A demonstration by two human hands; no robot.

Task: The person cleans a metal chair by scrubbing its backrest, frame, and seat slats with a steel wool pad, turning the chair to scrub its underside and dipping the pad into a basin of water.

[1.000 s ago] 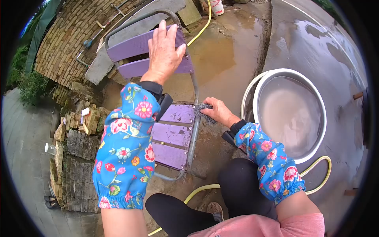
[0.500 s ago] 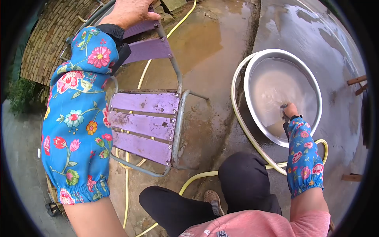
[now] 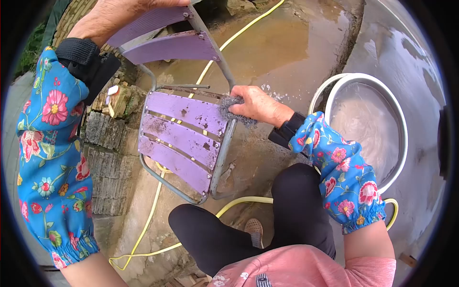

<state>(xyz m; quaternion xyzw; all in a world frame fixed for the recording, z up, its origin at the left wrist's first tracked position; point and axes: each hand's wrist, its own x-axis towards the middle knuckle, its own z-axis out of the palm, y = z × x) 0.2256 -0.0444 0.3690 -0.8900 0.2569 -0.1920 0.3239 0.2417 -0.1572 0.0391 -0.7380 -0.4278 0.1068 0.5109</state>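
Note:
A purple slatted chair [image 3: 184, 129] with a grey metal frame stands in front of me, its seat slats chipped and dirty. My left hand [image 3: 122, 14] is closed on the top of its backrest, with some fingers cut off by the upper edge of the view. In my right hand [image 3: 258, 104] a grey steel wool scourer [image 3: 232, 111] is pressed against the seat's right rear corner, beside the frame tube. Water drops scatter just behind that hand. To the right sits a metal basin [image 3: 405, 138] of cloudy water, partly hidden by my right sleeve.
A yellow hose [image 3: 246, 200] loops over the wet ground around the chair and basin. Stacked grey tiles or bricks [image 3: 107, 167] lie left of the chair. My knees are close to the chair's front edge.
My right hand has come out of the basin water and over to the chair seat, carrying the steel wool scourer. My left hand stays on the backrest; the view has shifted.

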